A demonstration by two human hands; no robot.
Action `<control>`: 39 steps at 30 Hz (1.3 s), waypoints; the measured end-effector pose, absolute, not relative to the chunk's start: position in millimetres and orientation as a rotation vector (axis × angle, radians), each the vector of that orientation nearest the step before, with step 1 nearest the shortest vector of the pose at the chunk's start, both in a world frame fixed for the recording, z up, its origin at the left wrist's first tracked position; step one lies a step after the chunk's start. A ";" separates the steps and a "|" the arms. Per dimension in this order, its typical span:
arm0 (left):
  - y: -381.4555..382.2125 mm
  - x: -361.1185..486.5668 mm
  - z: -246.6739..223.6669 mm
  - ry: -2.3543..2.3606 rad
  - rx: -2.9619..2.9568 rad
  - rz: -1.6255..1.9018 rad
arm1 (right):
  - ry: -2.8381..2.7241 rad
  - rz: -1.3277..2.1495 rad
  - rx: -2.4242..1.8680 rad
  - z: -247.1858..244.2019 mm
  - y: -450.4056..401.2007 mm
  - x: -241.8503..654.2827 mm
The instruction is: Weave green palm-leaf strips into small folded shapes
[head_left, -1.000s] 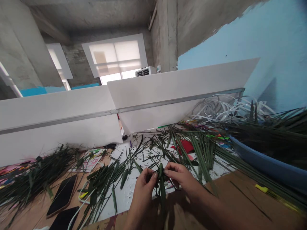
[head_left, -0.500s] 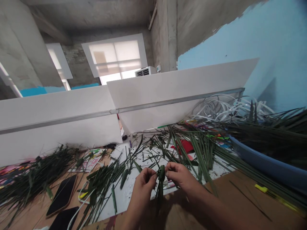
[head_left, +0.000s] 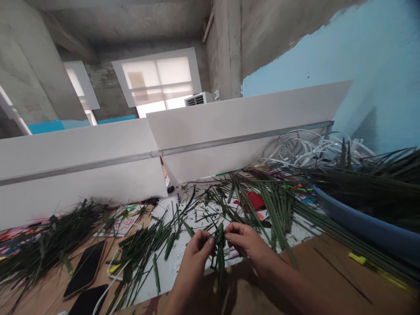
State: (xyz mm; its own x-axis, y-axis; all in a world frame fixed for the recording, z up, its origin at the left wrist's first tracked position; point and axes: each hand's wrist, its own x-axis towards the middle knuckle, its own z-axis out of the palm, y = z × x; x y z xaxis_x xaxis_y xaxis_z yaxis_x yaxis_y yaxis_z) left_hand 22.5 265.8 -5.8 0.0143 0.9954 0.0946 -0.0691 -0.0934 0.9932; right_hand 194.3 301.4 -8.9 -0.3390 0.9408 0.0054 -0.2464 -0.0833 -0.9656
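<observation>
A small folded figure of green leaf strips [head_left: 220,245] is held upright between my two hands, its long tail ends hanging toward the table edge. My left hand [head_left: 198,249] pinches its left side with thumb and forefinger. On the other side, my right hand [head_left: 244,240] has its fingertips closed at the figure's upper right; whatever fine strip they grip is too small to see clearly. Beneath the hands lies a white sheet [head_left: 187,262] strewn with leaf scraps. Cut leaf strips [head_left: 144,245] are heaped left of my left hand.
Two dark phones [head_left: 85,267] and a white cable [head_left: 106,288] lie at left. A blue basin [head_left: 361,223] full of long leaves stands at right, near a yellow cutter [head_left: 357,258]. White panels [head_left: 210,127] border the table's back; coiled white strips [head_left: 295,144] lie behind.
The leaf figure has tilted slightly, its top moving a little left and its tail swinging to a straighter hang. Both hands keep nearly the same place and grip.
</observation>
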 end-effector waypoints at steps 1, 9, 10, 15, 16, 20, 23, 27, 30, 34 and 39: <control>265.7 22.2 -5.7 1.099 1.251 1.301 | -1.233 1.605 -0.859 -8.4 301.0 194.5; 264.8 24.2 -2.8 1.032 1.216 1.302 | -1.280 1.585 -0.849 -6.5 302.2 195.4; 264.9 23.9 -2.2 1.041 1.223 1.298 | -1.280 1.586 -0.851 -6.3 302.0 195.4; 266.0 22.0 -3.1 1.081 1.260 1.308 | -1.251 1.626 -0.824 -7.5 300.5 194.3; 266.6 22.0 -4.4 1.082 1.265 1.326 | -1.246 1.636 -0.818 -8.1 300.5 194.0; 268.7 22.3 -7.5 1.079 1.247 1.383 | -1.230 1.636 -0.805 -9.5 301.1 193.6; 266.8 22.0 -3.5 1.053 1.182 1.366 | -1.227 1.612 -0.795 -9.8 301.3 194.6; 260.7 21.8 4.2 1.102 1.174 1.297 | -1.220 1.607 -0.816 -11.1 301.9 195.8; 259.3 22.6 4.1 1.120 1.154 1.271 | -1.224 1.593 -0.820 -12.5 302.7 195.4; 265.8 23.4 -5.6 1.043 1.036 1.244 | -1.290 1.548 -0.826 -12.9 303.8 194.3; 271.5 24.0 -16.6 0.940 0.916 1.245 | -1.307 1.520 -0.854 -10.9 302.3 193.4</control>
